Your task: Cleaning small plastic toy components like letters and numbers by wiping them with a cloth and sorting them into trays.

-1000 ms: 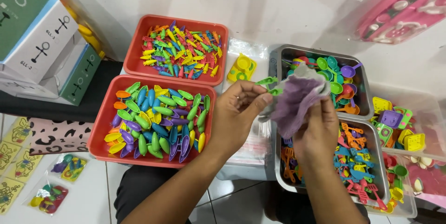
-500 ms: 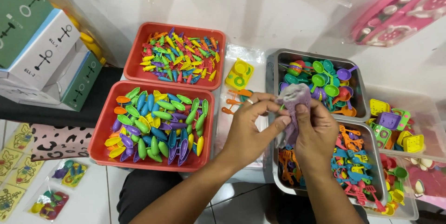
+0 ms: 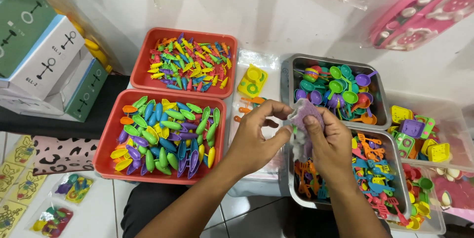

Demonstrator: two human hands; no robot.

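Two hands meet over the middle of the bench, both closed on a small purple cloth (image 3: 307,114). The left hand (image 3: 256,137) pinches its near edge between thumb and fingers (image 3: 276,137), while the right hand (image 3: 331,142) wraps over the top of it, fingers curled around the fabric. The cloth hangs bunched between them, just above the gap between a clear plastic bag (image 3: 256,60) and two metal trays. The far metal tray (image 3: 296,65) holds little toy spoons and pans in green, purple and orange; the near metal tray (image 3: 400,169) holds flat toy utensils in orange, blue and pink. To the left sit two red trays: the near red tray (image 3: 106,164) is full of leaf-shaped pieces in many colours, the far red tray (image 3: 143,63) of smaller spiky pieces. A yellow toy stove (image 3: 253,81) lies on the plastic bag beyond the left hand. Stacked cardboard boxes (image 3: 49,55) stand at the far left
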